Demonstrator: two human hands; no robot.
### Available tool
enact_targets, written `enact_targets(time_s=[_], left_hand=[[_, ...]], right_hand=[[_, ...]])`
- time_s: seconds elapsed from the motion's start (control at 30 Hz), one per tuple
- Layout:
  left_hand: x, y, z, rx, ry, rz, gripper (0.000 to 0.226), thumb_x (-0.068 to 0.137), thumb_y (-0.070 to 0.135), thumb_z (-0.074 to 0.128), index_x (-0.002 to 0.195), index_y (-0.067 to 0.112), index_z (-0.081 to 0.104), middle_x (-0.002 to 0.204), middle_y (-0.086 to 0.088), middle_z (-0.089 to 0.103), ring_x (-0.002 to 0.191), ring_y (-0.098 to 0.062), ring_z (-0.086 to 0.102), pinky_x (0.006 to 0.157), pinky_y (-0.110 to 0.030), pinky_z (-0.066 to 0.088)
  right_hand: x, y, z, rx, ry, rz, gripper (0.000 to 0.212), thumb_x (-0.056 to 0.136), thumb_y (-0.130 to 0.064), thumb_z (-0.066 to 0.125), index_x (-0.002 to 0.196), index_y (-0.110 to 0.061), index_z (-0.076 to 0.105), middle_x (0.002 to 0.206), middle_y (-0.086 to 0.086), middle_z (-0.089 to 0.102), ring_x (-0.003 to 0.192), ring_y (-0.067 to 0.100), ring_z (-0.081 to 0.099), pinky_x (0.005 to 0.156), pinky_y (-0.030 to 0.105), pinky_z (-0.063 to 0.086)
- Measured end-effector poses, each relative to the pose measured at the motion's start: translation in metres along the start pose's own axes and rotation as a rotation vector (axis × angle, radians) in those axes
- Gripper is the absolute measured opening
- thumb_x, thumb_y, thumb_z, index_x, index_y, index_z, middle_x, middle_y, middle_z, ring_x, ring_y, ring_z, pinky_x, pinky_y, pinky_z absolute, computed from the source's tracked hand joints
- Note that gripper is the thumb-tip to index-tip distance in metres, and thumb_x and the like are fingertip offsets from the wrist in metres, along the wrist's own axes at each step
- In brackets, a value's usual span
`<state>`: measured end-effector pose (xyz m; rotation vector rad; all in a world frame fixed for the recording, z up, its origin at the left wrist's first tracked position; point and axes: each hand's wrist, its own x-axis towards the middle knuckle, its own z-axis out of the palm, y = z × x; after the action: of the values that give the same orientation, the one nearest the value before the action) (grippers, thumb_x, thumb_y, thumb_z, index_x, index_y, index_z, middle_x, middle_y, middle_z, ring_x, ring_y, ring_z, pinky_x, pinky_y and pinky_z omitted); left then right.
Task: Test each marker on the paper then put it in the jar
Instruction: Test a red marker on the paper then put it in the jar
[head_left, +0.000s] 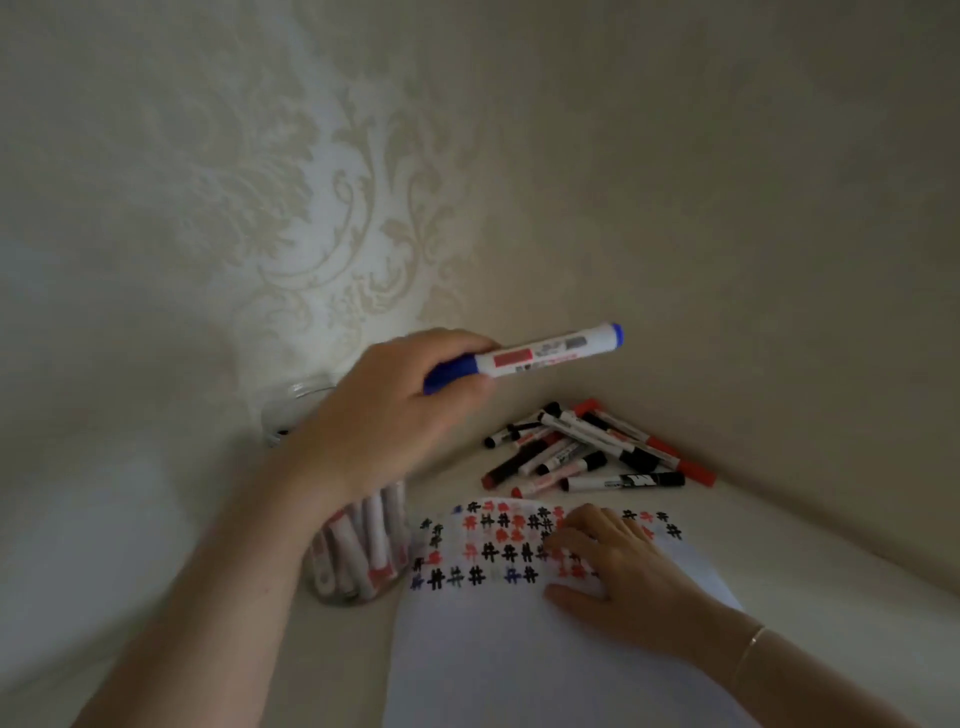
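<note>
Left hand (384, 410) raised above the jar (358, 551), fingers curled round the blue cap end of a blue marker (524, 357). Marker held nearly level, white barrel running toward 3 o'clock, blue tail plug at its far end; cap is on.

Jar: clear glass, standing on the worktop (831, 587) at 9 o'clock of the paper (498, 649), touching or just beside the sheet's left edge (cannot tell which). Its upper part is hidden behind the left wrist. Several white-barrelled markers stand inside; count not readable.

Right hand (618, 571) lies flat on the paper, fingers spread and pressing the sheet down, thumb toward 9 o'clock. A thin bracelet (748, 654) sits on that wrist.

Paper carries rows of hash-shaped test marks (488, 551) in black, red and blue across its far portion; the near portion is blank.

Loose pile of markers (587, 449) at 12 to 1 o'clock of the paper, against the wall corner, black and red caps mixed. Patterned wallpaper (332, 197) behind.
</note>
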<state>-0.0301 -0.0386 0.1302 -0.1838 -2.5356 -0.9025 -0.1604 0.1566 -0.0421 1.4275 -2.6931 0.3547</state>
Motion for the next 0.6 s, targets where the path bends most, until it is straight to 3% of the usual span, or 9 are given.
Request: enact_targets(time_s=[0.13, 0.23, 0.4, 0.6], left_hand=[[-0.004, -0.012, -0.071, 0.197, 0.135, -0.132, 0.019, 0.086, 0.027, 0.065, 0.091, 0.045, 0.062, 0.075, 0.016, 0.068, 0.067, -0.004, 0.063, 0.065, -0.027, 0.047], [-0.004, -0.026, -0.109, 0.244, 0.149, -0.253, 0.015, 0.081, 0.022, 0.073, 0.086, 0.032, 0.062, 0.072, 0.012, 0.072, 0.068, -0.009, 0.068, 0.073, -0.042, 0.052], [0.007, -0.029, -0.124, 0.331, 0.050, -0.356, 0.009, 0.078, 0.021, 0.073, 0.078, 0.022, 0.065, 0.066, 0.002, 0.072, 0.065, -0.014, 0.068, 0.066, -0.035, 0.049], [0.033, -0.035, -0.104, 0.424, -0.178, -0.418, 0.008, 0.075, 0.020, 0.072, 0.078, 0.017, 0.066, 0.067, -0.001, 0.070, 0.061, -0.010, 0.066, 0.075, -0.035, 0.054]], right_hand=[[0.028, 0.002, -0.006, 0.050, 0.141, 0.126, 0.035, 0.095, -0.036, 0.048, 0.129, -0.027, 0.050, 0.126, -0.009, 0.045, 0.115, 0.013, 0.044, 0.095, 0.021, 0.035], [0.051, 0.003, -0.008, 0.018, 0.100, 0.197, 0.039, 0.093, -0.020, 0.050, 0.131, -0.026, 0.047, 0.130, -0.006, 0.043, 0.117, 0.015, 0.044, 0.097, 0.026, 0.039], [0.077, 0.002, -0.012, -0.115, 0.064, 0.220, 0.046, 0.089, -0.008, 0.049, 0.132, -0.023, 0.045, 0.136, -0.002, 0.041, 0.122, 0.018, 0.042, 0.098, 0.028, 0.040], [0.093, -0.003, -0.013, -0.387, -0.062, 0.168, 0.042, 0.093, -0.009, 0.046, 0.134, -0.021, 0.044, 0.139, 0.002, 0.041, 0.127, 0.022, 0.040, 0.102, 0.031, 0.039]])
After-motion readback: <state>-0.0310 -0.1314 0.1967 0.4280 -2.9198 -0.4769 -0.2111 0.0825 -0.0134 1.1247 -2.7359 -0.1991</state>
